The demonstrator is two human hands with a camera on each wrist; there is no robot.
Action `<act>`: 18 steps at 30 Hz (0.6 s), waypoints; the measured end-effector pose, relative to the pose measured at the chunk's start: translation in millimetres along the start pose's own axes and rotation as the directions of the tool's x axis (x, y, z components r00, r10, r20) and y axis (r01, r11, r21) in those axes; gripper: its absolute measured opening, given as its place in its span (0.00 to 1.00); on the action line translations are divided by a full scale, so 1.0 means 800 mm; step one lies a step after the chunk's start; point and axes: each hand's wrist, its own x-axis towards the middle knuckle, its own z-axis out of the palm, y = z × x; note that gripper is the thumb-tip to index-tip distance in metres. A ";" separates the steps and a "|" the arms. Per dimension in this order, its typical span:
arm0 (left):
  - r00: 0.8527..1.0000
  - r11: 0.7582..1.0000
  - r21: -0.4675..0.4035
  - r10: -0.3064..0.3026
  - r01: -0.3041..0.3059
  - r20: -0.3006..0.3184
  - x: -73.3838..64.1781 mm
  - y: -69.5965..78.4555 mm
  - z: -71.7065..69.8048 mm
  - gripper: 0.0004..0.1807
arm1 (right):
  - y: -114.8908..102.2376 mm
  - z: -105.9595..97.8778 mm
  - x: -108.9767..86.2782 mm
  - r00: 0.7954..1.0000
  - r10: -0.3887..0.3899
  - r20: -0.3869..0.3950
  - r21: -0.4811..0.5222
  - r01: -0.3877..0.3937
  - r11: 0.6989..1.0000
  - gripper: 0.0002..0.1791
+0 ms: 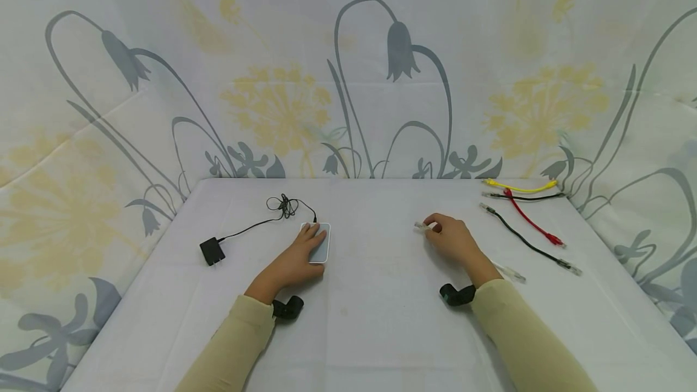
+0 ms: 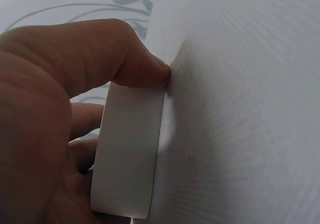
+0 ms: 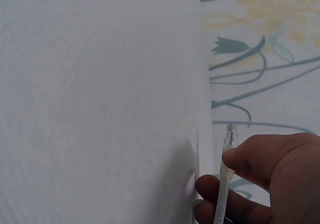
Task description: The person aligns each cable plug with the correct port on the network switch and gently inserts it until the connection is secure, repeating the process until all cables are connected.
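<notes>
On the left of the table, a small white box-shaped device with a grey top [image 1: 322, 251] lies under my left hand [image 1: 294, 263]. The left wrist view shows the thumb bent over one edge of its white side [image 2: 130, 154], with the other fingers around the far side. A thin black cord [image 1: 246, 230] runs into its back edge. My right hand [image 1: 453, 241] pinches a white Ethernet cable [image 3: 223, 191] between thumb and fingers, just behind its clear plug [image 3: 230, 134]. That plug points left in the head view; the cable's other end [image 1: 512, 272] shows beyond the right wrist.
A black power adapter [image 1: 212, 251] lies at the left, its cord bundled [image 1: 285, 205] behind the device. At the back right lie a yellow cable [image 1: 520, 189], a red cable [image 1: 530, 219] and two black cables, one nearer [image 1: 525, 241]. Flower-patterned cloth [image 1: 359, 107] rises behind the table.
</notes>
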 end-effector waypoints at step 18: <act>1.000 1.000 0.004 -0.007 0.007 0.006 -0.002 0.001 -0.001 0.46 | -0.050 0.042 -0.002 0.995 -0.097 0.002 0.037 0.097 0.995 0.15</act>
